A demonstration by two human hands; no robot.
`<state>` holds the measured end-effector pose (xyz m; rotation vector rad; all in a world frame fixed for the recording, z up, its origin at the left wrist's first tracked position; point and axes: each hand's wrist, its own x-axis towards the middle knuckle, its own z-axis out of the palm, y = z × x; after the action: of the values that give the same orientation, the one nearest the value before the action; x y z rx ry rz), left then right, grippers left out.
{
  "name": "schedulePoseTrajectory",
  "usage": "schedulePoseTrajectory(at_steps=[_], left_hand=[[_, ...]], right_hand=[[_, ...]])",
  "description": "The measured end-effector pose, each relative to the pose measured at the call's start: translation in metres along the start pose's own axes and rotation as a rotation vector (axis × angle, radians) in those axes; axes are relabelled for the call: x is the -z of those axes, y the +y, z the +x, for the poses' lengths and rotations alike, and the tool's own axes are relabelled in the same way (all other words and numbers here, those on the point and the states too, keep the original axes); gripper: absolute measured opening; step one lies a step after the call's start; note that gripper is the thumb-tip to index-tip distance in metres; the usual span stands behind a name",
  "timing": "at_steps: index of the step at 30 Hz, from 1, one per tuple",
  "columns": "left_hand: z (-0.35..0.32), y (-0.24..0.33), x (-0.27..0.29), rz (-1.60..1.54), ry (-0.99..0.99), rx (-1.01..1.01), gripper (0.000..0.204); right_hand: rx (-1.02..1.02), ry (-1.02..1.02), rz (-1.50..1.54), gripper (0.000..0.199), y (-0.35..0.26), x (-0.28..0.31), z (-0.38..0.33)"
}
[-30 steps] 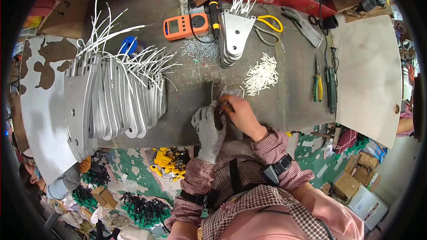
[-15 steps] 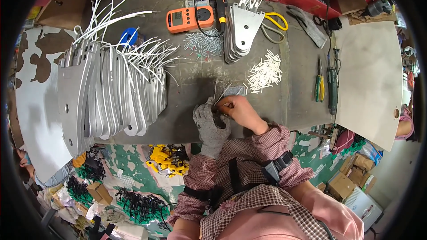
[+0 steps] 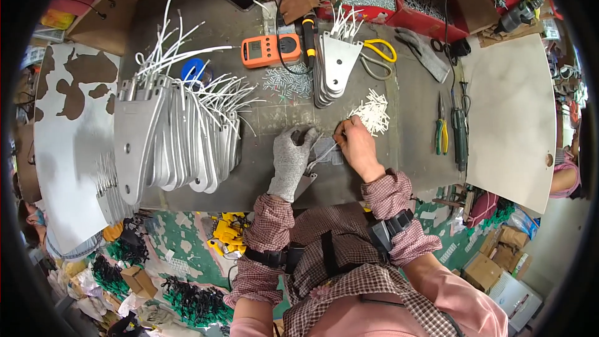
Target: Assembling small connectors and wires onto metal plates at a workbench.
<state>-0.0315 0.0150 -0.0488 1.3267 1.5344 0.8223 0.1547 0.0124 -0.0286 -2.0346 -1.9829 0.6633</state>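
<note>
At the near edge of the dark workbench (image 3: 262,181), the left hand (image 3: 290,162), in a grey knit glove, presses down on a flat grey metal plate with a tapered end (image 3: 321,156), fingers closed over its left side. The bare right hand (image 3: 359,150) sits just to the plate's right, fingertips pinched on a thin white wire (image 3: 324,155) that runs from the plate toward it; the plate lies between both hands, its long axis seemingly slanting from near-left to far-right, though the hands hide most of it. Just beyond the right hand lies a heap of short white tube pieces (image 3: 373,111). Farther left a long fanned row of similar grey metal plates with white wires (image 3: 181,137) leans together, and beyond stand a smaller stack of triangular metal plates (image 3: 337,65), an orange handheld meter (image 3: 269,50) and yellow-handled scissors (image 3: 380,50).
</note>
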Motion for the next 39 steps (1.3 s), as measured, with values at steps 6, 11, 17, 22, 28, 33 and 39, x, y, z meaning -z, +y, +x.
schedulePoseTrajectory(at_steps=[6,11,17,22,28,33,39], left_hand=[[-0.011,0.011,0.003,-0.244,-0.005,0.110,0.025],[-0.023,-0.004,-0.012,-0.269,0.158,-0.003,0.020],[-0.026,-0.020,-0.014,0.046,0.122,-0.036,0.025],[-0.024,-0.017,-0.011,0.005,0.057,0.005,0.026],[-0.025,-0.021,-0.009,0.007,0.096,0.030,0.026],[-0.023,-0.010,-0.010,0.047,0.012,-0.016,0.025],[-0.026,-0.020,-0.006,0.081,0.089,-0.061,0.025]], right_hand=[[-0.181,0.033,0.645,0.020,-0.020,0.020,0.002],[-0.244,-0.045,1.162,0.029,-0.036,-0.005,0.005],[-0.149,-0.047,1.178,0.033,-0.045,-0.023,0.011],[-0.148,-0.055,1.168,0.034,-0.048,-0.024,0.014],[-0.144,-0.066,1.083,0.034,-0.054,-0.022,0.012],[-0.063,-0.003,0.918,0.033,-0.051,-0.021,0.013],[0.193,0.050,0.523,0.035,-0.067,-0.005,0.013]])
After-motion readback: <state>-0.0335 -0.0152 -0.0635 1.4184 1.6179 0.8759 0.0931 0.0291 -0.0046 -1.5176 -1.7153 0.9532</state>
